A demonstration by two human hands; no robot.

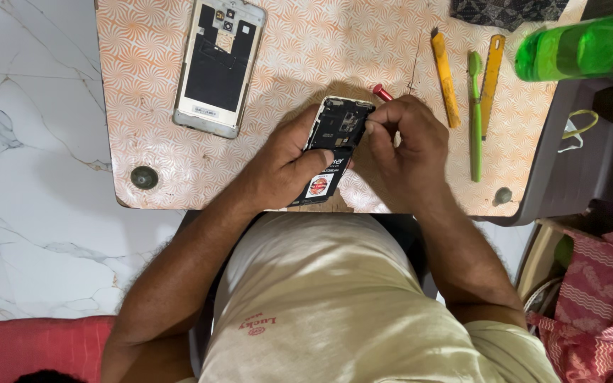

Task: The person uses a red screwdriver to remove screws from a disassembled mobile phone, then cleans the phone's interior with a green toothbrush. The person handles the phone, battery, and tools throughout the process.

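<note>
Black and opened at the back, the phone (331,145) sits tilted over the near middle of the small table (143,106), its internal board exposed at the far end and a battery with a round red label at the near end. The left hand (285,159) is clasped around the phone's left edge, thumb laid across the battery. The right hand (406,142) is pinched on a red-handled tool (382,92), fingertips pressed at the phone's upper right corner; the tool's tip is hidden. On the far left of the patterned orange-and-white tabletop lies a detached silver back cover (218,67), inside face up, well apart from the hands. To the right lie a yellow pry tool (445,78), a green toothbrush (475,113) and an orange flat tool (492,71), side by side. A green bottle (583,46) lies at the far right edge.
</note>
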